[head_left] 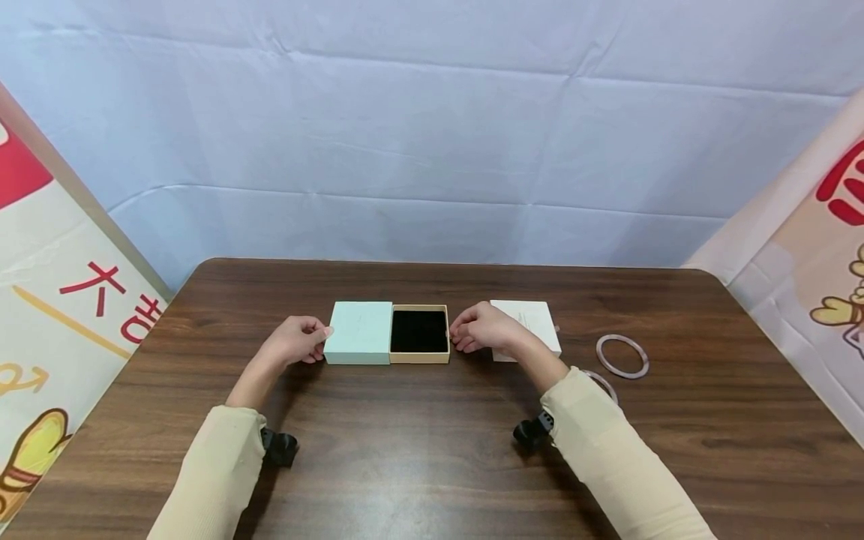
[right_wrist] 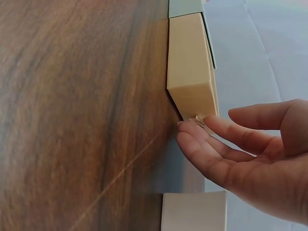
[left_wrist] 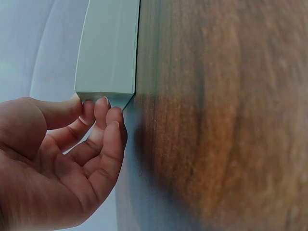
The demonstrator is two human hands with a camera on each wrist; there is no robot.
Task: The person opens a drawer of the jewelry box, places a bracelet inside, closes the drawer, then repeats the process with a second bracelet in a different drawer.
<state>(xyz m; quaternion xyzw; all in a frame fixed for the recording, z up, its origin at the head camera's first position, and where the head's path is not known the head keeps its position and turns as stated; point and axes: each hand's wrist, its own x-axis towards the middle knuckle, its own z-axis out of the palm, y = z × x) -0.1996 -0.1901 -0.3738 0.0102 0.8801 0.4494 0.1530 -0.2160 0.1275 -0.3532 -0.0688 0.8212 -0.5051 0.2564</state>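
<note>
On the brown table (head_left: 418, 457), near the far edge's middle, the left hand (head_left: 294, 342) grips the mint cover (head_left: 358, 328) between thumb and bent fingers; the right hand (head_left: 487, 328), thumb parted, touches the ribbon tab (right_wrist: 197, 119) of the black-lined tray (head_left: 419, 330), any pinch undetermined. The step appears to be drawing out the tray; the next move likely calls for a steadied cover.
</note>
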